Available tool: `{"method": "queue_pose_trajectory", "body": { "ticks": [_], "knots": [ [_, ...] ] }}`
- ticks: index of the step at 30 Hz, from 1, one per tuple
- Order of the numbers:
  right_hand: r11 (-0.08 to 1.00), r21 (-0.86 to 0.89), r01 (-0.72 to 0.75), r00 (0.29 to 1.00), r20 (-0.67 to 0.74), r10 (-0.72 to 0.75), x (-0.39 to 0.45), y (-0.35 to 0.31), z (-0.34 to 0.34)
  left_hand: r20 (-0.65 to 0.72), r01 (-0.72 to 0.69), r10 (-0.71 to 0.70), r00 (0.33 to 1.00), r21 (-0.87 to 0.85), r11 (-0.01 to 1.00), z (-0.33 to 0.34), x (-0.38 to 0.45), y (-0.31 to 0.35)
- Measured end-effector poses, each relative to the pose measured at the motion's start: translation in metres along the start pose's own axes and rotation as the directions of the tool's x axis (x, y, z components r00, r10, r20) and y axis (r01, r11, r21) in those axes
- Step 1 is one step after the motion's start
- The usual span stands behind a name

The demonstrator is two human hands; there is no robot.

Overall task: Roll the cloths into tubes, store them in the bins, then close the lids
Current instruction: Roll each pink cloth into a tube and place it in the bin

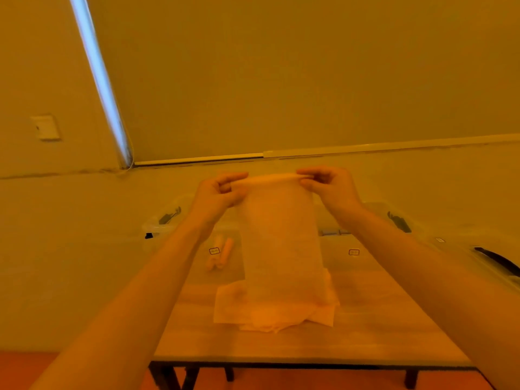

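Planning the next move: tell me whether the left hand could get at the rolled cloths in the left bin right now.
Probably not yet: the left hand pinches the hanging cloth with the right hand. Once freed, the rolled cloths lie just below in the seemingly open left bin.

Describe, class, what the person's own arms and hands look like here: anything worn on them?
Both forearms are bare as far as the picture shows, with no sleeve in view. The left hand and right hand wear no gloves. No watch, ring or wristband can be made out on the wrists or fingers.

Wooden counter (365, 333)
Two clear bins (168, 235) at its far edge; loose cloths (270, 313) piled mid-counter.
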State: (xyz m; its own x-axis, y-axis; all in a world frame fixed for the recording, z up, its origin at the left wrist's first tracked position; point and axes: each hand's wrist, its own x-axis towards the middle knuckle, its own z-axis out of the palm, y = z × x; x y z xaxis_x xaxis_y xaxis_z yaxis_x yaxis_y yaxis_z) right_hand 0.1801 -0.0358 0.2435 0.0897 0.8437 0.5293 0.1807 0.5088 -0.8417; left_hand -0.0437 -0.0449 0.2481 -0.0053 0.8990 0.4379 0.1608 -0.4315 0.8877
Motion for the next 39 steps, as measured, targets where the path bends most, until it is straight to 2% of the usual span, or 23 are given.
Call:
{"method": "queue_pose_trajectory", "body": {
  "ticks": [5, 10, 14, 19, 30, 34, 39],
  "knots": [
    [0.994, 0.072, 0.085, 0.996, 0.032, -0.088, 0.041, -0.037, 0.016, -0.063, -0.093, 0.093, 0.994, 0.002, 0.996, -0.022, 0.017, 0.039],
    [0.990, 0.078, 0.115, 0.990, 0.072, -0.121, 0.068, -0.042, 0.029, -0.094, -0.101, 0.104, 0.990, 0.034, 0.994, -0.034, 0.034, 0.047],
    [0.997, 0.046, 0.057, 0.992, 0.112, -0.061, 0.078, -0.017, 0.041, -0.115, -0.043, 0.054, 0.992, 0.098, 0.994, -0.039, 0.051, 0.018],
    [0.997, -0.078, -0.006, 0.987, 0.158, 0.018, 0.085, 0.029, 0.059, -0.123, 0.054, -0.027, 0.992, 0.223, 0.973, -0.041, 0.076, -0.036],
    [0.983, -0.181, 0.033, 0.986, 0.165, -0.003, 0.169, 0.083, 0.101, -0.130, 0.066, -0.024, 0.991, 0.326, 0.943, -0.045, 0.155, -0.095],
    [0.975, -0.217, 0.054, 0.982, 0.187, -0.013, 0.195, 0.100, 0.116, -0.103, 0.099, -0.064, 0.993, 0.375, 0.922, -0.048, 0.182, -0.113],
    [0.950, -0.303, 0.069, 0.974, 0.226, 0.002, 0.202, 0.139, 0.131, 0.002, 0.149, -0.164, 0.987, 0.411, 0.899, -0.059, 0.196, -0.150]
  ]
}}
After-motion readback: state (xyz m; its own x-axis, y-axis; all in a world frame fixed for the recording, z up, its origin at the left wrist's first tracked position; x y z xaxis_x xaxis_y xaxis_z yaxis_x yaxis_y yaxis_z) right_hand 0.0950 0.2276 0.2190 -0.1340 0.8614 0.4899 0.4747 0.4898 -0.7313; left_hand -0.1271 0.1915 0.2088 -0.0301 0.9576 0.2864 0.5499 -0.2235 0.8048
